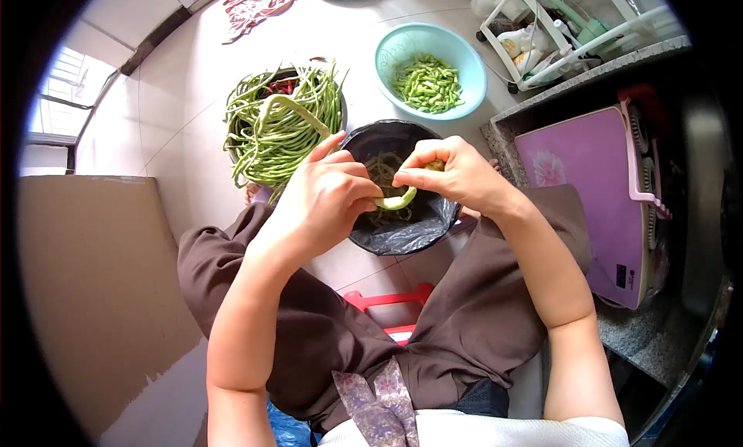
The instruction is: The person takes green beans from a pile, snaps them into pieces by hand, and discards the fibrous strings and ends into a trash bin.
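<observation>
My left hand (329, 190) is closed around a long green bean (396, 202), one part of which arches up beyond my knuckles. The thumb and forefinger of my right hand (453, 172) pinch the bean's curved near end. A yellowish-green bit shows behind my right fingers, too hidden to name. Both hands are over a bin lined with a black bag (422, 234), where thin pale scraps lie. A heap of long beans (259, 133) fills a container to the far left of the bin. Short bean pieces (428, 85) lie in a light blue basin (470, 64) beyond it.
A white rack (542, 68) with bags and bottles stands at the far right. Near my right knee, a purple flowered case (580, 191) rests on a stone-edged shelf. A brown board (85, 253) is at left; a red plastic stool (387, 298) shows between my legs.
</observation>
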Demonstrator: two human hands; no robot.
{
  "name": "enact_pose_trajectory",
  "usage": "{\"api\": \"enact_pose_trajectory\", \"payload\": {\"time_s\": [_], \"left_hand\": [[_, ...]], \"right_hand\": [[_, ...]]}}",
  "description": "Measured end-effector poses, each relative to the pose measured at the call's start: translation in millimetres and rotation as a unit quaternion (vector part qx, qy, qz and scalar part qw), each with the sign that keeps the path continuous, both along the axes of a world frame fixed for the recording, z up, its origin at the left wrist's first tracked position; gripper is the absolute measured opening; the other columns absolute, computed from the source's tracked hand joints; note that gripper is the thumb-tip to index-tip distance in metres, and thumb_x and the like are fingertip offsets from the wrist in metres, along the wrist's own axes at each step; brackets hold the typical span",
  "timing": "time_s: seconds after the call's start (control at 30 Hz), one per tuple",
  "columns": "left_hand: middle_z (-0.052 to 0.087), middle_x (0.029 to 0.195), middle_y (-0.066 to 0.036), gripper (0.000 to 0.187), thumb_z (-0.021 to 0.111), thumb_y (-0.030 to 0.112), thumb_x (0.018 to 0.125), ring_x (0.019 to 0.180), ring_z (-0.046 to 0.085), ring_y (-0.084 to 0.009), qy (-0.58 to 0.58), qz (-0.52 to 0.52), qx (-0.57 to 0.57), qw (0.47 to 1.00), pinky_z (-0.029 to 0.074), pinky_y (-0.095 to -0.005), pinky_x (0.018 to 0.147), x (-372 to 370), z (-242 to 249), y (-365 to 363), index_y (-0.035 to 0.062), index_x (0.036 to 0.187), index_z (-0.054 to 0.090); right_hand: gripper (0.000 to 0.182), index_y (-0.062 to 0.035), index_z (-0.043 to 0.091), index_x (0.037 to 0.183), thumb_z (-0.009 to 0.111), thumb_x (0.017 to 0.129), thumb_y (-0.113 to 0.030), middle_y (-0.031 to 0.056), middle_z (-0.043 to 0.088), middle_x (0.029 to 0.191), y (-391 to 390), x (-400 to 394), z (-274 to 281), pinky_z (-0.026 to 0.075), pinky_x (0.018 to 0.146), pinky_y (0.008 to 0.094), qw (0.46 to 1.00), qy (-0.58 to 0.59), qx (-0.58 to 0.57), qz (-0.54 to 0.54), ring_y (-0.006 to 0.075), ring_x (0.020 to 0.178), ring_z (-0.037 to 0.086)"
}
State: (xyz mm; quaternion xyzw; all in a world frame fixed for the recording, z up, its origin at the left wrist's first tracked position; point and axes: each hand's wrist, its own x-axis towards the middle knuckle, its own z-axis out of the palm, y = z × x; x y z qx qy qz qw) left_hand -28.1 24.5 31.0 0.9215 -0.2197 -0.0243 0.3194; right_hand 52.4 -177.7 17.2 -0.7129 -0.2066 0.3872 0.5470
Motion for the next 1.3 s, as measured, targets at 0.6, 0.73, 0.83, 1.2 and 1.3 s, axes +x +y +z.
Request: {"api": "enact_pose_trajectory", "payload": {"time_s": [0.6,0.73,0.83,1.2,1.3], "left_hand": [[0.061,0.070,-0.004,0.008,0.067,0.009,0.069,0.072,0.057,-0.0211,-0.177,0.164,0.107,0.965,0.041,-0.0331,0.077,-1,-5,-18,0.0083,0.077,0.066],[0.062,0.066,-0.003,0.004,0.066,0.009,0.069,0.069,0.057,-0.0226,-0.148,0.242,0.029,0.959,0.041,-0.0345,0.072,-2,-7,-24,0.0092,0.073,0.066],[0.066,0.069,-0.006,0.004,0.069,0.009,0.072,0.065,0.061,-0.0196,-0.107,0.289,-0.046,0.950,0.046,-0.0322,0.065,-2,-6,-23,0.0063,0.074,0.069],[0.068,0.088,-0.005,0.018,0.071,0.002,0.078,0.078,0.062,-0.0074,0.244,0.268,-0.497,0.788,0.049,-0.0203,0.075,-1,-9,-20,-0.0020,0.095,0.066],[0.068,0.087,-0.005,0.018,0.071,0.005,0.079,0.077,0.061,-0.0072,0.255,0.265,-0.508,0.779,0.048,-0.0192,0.074,-2,-8,-20,-0.0012,0.095,0.066]], "right_hand": [[0.010,-0.0047,0.059,0.072,0.062,0.073,-0.014,0.0085,0.054,0.079,33,-29,13,0.048,0.052,0.0362,0.834,-0.534,-0.130,-0.035,0.0259,0.058,0.059],[0.010,-0.0052,0.056,0.069,0.062,0.072,-0.012,0.0095,0.054,0.078,38,-31,12,0.047,0.051,0.0362,0.803,-0.585,-0.100,-0.056,0.0259,0.056,0.058],[0.009,-0.0047,0.057,0.070,0.062,0.072,-0.012,0.0100,0.053,0.074,36,-24,16,0.047,0.053,0.0374,0.854,-0.503,-0.063,-0.119,0.0268,0.059,0.059],[0.018,0.0002,0.062,0.097,0.061,0.085,-0.013,-0.0001,0.061,0.071,21,6,9,0.033,0.041,0.0169,0.896,0.212,0.283,-0.269,0.0023,0.044,0.041],[0.023,0.0013,0.059,0.104,0.059,0.089,-0.015,-0.0021,0.052,0.071,7,26,5,0.033,0.040,0.0183,0.828,0.292,0.378,-0.294,0.0046,0.046,0.041]]}}
